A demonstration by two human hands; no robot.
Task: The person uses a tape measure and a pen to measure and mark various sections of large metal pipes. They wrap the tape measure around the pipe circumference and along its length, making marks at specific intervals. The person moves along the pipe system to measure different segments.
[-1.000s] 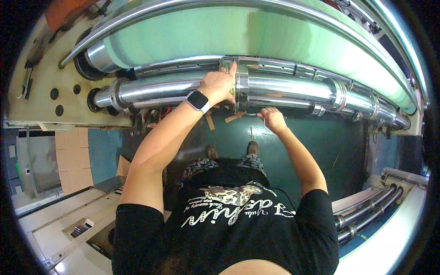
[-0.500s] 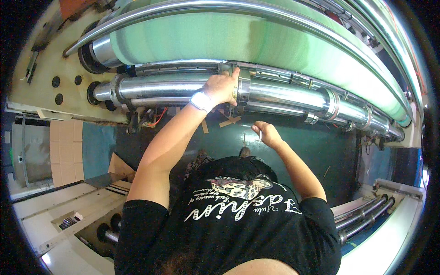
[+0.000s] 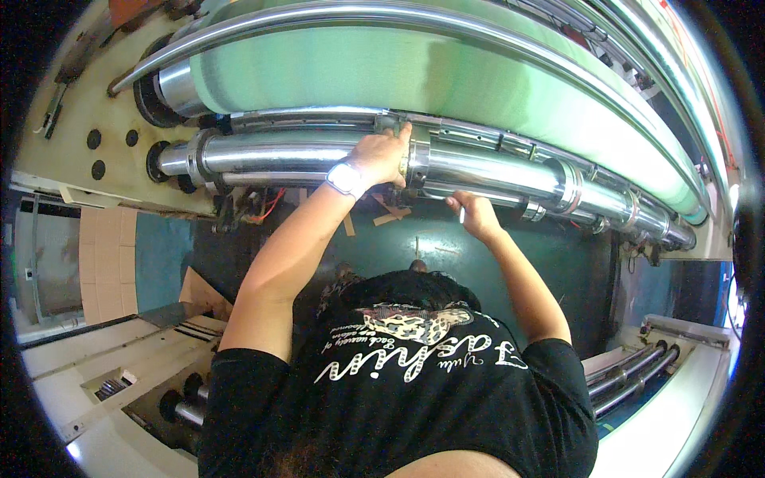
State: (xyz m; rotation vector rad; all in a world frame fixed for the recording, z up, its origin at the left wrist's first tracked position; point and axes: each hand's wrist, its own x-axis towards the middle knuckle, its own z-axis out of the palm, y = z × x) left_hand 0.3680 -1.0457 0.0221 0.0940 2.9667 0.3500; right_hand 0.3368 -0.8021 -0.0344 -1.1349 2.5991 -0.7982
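Note:
My left hand (image 3: 381, 156), a white watch on its wrist, grips the near-left side of a metal collar (image 3: 417, 162) with fingers spread along its edge. The collar sits around a shiny steel shaft (image 3: 494, 168). Just below and right of the collar, my right hand (image 3: 476, 215) is closed on a thin metal rod (image 3: 462, 215), whose pale end shows beside the fingers. The rod's shape is too small to tell exactly. Its other end points toward the underside of the collar.
Behind the shaft runs a large green-covered roller (image 3: 343, 68), with a chrome bar (image 3: 382, 11) above it. Another collar (image 3: 570, 185) sits further right on the shaft. A cream side frame (image 3: 72, 151) stands left. Cardboard strips (image 3: 390, 215) lie on the dark floor below.
My right hand has moved up and slightly right, bringing the rod closer to the shaft and collar. My left hand stays on the collar.

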